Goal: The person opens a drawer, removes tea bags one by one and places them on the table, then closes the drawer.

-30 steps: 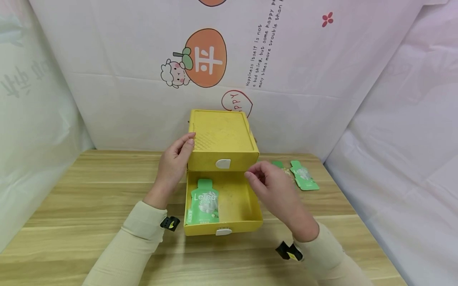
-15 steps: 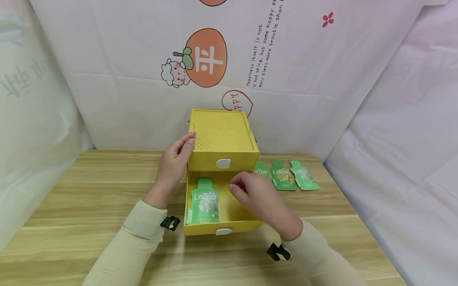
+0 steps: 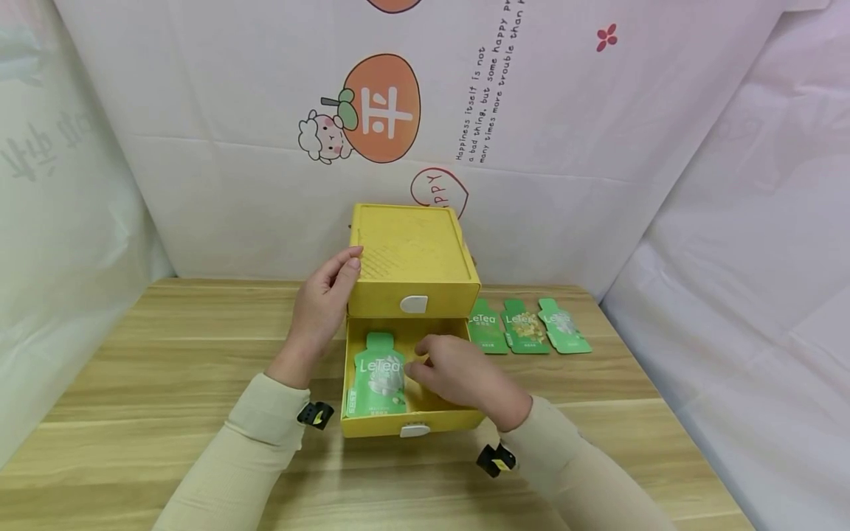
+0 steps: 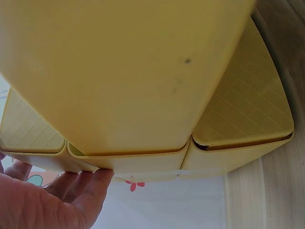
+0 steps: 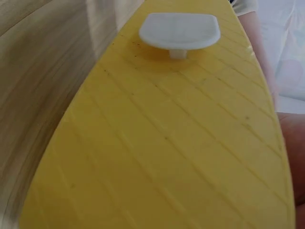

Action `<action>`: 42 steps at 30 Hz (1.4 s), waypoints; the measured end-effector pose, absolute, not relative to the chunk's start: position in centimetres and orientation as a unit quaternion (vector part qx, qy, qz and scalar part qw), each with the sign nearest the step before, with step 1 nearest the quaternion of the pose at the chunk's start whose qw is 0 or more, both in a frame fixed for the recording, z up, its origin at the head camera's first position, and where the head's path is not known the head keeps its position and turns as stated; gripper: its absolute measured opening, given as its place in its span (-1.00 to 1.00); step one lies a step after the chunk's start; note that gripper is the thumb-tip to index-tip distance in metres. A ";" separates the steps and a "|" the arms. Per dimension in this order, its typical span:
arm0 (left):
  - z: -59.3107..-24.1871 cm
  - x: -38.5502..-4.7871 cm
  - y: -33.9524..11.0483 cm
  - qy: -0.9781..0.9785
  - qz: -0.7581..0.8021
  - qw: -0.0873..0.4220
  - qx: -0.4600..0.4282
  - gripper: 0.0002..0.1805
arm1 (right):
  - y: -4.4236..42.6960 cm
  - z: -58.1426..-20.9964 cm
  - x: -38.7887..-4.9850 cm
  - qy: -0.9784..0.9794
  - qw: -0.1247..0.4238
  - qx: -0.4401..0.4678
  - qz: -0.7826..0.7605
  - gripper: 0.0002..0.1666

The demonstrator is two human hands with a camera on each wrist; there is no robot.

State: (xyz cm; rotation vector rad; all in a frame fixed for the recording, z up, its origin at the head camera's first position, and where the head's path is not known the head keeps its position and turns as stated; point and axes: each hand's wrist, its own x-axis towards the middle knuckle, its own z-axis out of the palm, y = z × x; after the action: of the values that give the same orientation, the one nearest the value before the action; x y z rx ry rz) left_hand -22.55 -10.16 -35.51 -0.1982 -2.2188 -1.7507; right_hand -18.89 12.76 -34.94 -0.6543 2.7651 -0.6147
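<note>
A yellow drawer box [image 3: 412,243] stands on the table, its lower drawer [image 3: 451,422] pulled out. Inside that drawer, on the left, lies a green LeTea packet [image 3: 380,380]. My left hand [image 3: 323,304] touches the box's upper left side with extended fingers; the left wrist view shows its fingertips [image 4: 102,179] along the box's edge. Over the drawer's right half, my right hand [image 3: 461,372] reaches in, thumb and forefinger apart beside the packet, holding nothing visible. The right wrist view shows mainly the patterned drawer front with its white knob [image 5: 180,31]; the hand is mostly hidden there.
Right of the box, a row of green packets lies on the wooden table [image 3: 624,435]: one partly behind the box [image 3: 487,332], a middle packet [image 3: 526,328] and a right packet [image 3: 564,328]. A printed white cloth [image 3: 564,140] hangs behind.
My right hand has moved left and down from the drawer's right edge into the drawer, uncovering the packets at the right. The left hand has not moved.
</note>
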 end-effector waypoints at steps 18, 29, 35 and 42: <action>-35.5 -22.5 -10.2 -0.771 -0.615 0.150 -0.069 -0.41 | 11.5 -35.9 -19.1 0.924 0.174 -0.229 -0.252 -0.70; -35.5 -22.5 -10.1 -0.770 -0.616 0.150 -0.070 -0.41 | 11.3 -35.7 -19.1 0.914 0.203 -0.195 -0.292 -0.34; -35.5 -22.5 -10.1 -0.768 -0.619 0.149 -0.068 -0.41 | 11.8 -35.4 -19.4 0.914 0.191 -0.185 -0.308 -0.26; -35.6 -22.6 -10.2 -0.769 -0.618 0.147 -0.069 -0.41 | 11.9 -35.5 -19.5 0.876 0.230 -0.139 -0.401 -0.19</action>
State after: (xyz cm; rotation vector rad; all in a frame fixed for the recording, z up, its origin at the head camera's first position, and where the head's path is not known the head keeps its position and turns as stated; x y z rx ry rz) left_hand -22.58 -10.20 -35.58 -0.1973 -2.2120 -1.7792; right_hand -19.55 11.88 -35.53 -0.3821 2.4096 -1.1042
